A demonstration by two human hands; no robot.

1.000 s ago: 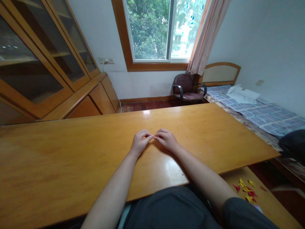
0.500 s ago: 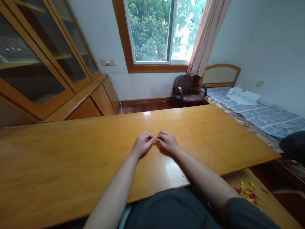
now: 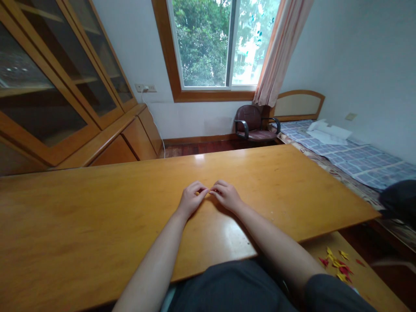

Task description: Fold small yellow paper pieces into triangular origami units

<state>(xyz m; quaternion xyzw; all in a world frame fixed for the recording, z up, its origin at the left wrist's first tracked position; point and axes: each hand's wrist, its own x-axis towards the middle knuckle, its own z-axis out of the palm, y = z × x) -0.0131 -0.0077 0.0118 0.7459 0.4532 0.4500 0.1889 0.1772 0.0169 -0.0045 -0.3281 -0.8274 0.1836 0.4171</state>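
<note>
Above the middle of the wooden table (image 3: 107, 216), my left hand (image 3: 192, 198) is closed in a pinch, thumb against fingers. My right hand (image 3: 226, 196) pinches in the same way just beside it, and the fingertips of both hands nearly meet. Whatever lies between the fingertips is too small to name; a faint yellowish speck shows there, close in colour to the tabletop. Both forearms reach in from the near edge of the table.
On a lower wooden surface (image 3: 367, 281) at right lie several small folded red and yellow paper pieces (image 3: 342, 269). Beyond the table stand a brown armchair (image 3: 253, 123) and a bed (image 3: 364, 158) with a checked cover. A glass-door cabinet (image 3: 94, 125) lines the left wall.
The view has shifted slightly. Both hands stay pinched together at nearly the same spot, with the fingertips drawn a little differently.
</note>
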